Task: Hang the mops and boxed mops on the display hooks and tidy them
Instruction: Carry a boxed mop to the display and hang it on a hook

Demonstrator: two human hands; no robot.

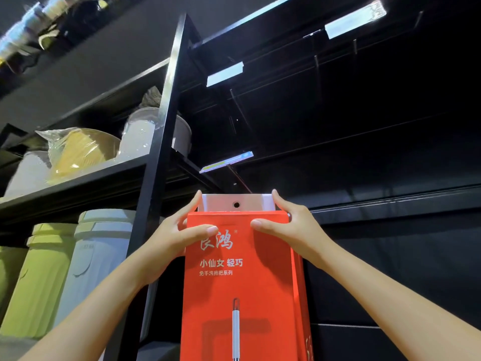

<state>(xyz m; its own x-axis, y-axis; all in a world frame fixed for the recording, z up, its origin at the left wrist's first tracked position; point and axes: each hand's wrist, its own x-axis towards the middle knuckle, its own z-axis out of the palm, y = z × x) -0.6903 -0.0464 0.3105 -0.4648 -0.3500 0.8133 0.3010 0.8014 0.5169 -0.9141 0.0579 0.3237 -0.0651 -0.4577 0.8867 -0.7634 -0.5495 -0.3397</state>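
Note:
A tall red boxed mop (242,290) with white lettering and a mop picture stands upright in the middle of the head view. Its pale hang tab (223,201) with a round hole sticks up from the top. My left hand (182,235) grips the box's upper left corner, thumb across the front. My right hand (289,225) grips the upper right corner the same way. A display hook (240,179) with a price label (226,161) juts out of the dark back panel just above the tab. The tab's hole sits below the hook, apart from it.
More hooks with white labels (225,73) (354,19) stick out higher up. A black upright post (161,142) divides the bay from shelves at left, which hold wrapped buckets (83,149) and green and pale bins (44,277). The back panel at right is dark and bare.

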